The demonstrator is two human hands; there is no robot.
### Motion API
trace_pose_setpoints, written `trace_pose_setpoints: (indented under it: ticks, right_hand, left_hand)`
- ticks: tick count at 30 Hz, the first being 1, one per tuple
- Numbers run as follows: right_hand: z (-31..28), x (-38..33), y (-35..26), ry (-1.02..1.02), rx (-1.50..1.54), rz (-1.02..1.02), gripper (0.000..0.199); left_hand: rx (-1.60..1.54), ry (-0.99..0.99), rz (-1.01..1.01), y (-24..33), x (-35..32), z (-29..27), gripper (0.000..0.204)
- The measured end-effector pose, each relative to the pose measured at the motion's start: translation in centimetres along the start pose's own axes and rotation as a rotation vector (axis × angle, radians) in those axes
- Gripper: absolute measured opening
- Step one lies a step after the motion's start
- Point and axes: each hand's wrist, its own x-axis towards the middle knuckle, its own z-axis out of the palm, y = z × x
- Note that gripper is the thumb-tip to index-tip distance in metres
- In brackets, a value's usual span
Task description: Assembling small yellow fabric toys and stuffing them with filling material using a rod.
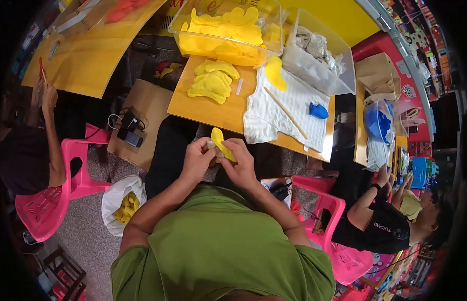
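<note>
In front of my body, both hands hold a small yellow banana-shaped fabric piece (218, 136). My left hand (195, 159) pinches its left side with closed fingers. My right hand (240, 166) grips the lower end, thumb and fingers closed round it. Something whitish shows at the fingertips between the hands; I cannot make out whether it is stuffing or finger covers. Beyond them, a pile of similar flat yellow fabric pieces (211, 86) lies on the wooden table (232, 114). One more curved yellow piece (275, 73) rests on a white cloth (263, 115).
A thin wooden stick (286, 113) and a small blue fabric piece (318, 110) lie on the cloth. Behind stand a clear bin of yellow pieces (221, 37) and a bin of plastic-wrapped stuff (316, 50). A white bag (110, 205) sits at left. People sit on both sides.
</note>
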Motion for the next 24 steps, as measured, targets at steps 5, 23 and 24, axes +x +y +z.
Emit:
trace_pose_setpoints:
  ticks: [5, 23, 24]
  right_hand:
    - [1.6, -1.2, -0.1, 0.056, -0.201, -0.149, 0.045]
    - [1.0, -1.5, 0.3, 0.031, 0.163, 0.089, 0.034]
    - [1.2, -1.6, 0.4, 0.035, 0.094, 0.019, 0.035]
  left_hand:
    - [0.226, 0.204, 0.181, -1.9, 1.0, -0.3, 0.007]
    - [-0.085, -0.029, -0.021, -0.9, -0.2, -0.7, 0.008]
    - [-0.040, 0.044, -0.011, -1.4, -0.2, -0.5, 0.006]
